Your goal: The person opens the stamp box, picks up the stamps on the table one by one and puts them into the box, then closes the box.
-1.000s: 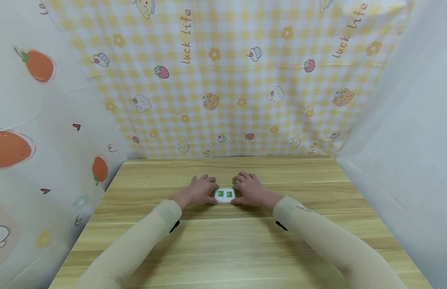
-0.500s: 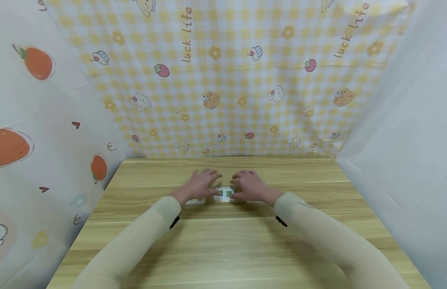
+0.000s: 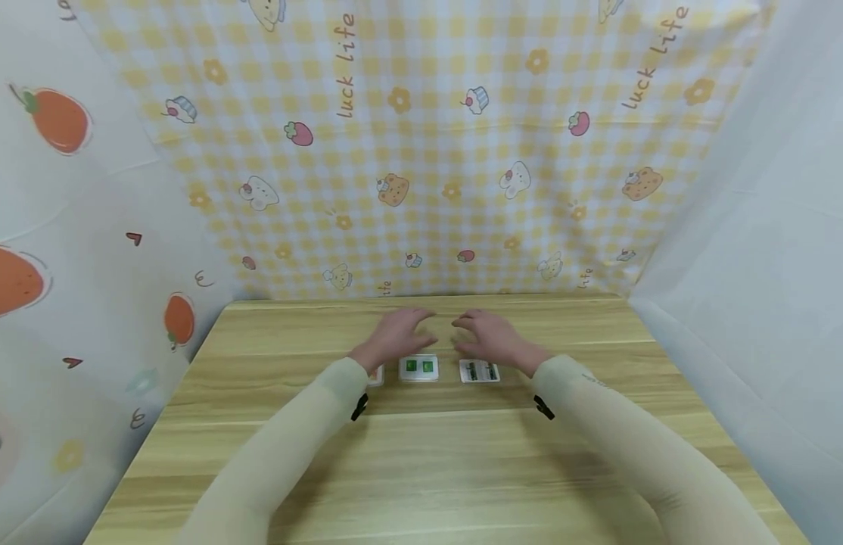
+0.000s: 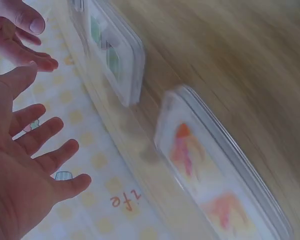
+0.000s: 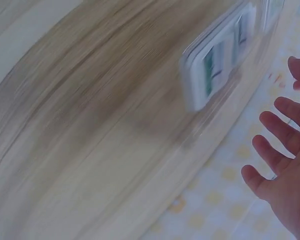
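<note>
Three flat white card stacks with rounded corners lie in a row across the table. The middle stack (image 3: 418,369) shows two green squares. Orange and pink pictures mark the left stack (image 4: 205,170), partly covered by my left wrist in the head view. The right stack (image 3: 479,371) has two dark green pictures. My left hand (image 3: 397,333) is raised behind the left and middle stacks, fingers spread and holding nothing. Opposite it, my right hand (image 3: 493,338) hovers just behind the right stack, its fingers also apart and bare. The fingertips of both hands point towards each other.
The wood-grain table (image 3: 421,469) ends at the back against a yellow checked cloth (image 3: 421,212). A white cloth with orange fruit prints (image 3: 40,197) hangs on the left, and a plain white sheet (image 3: 769,250) on the right.
Both hands have let go of the middle stack, which they held by its ends. They have risen and moved back from it, uncovering the right stack and part of the left one.
</note>
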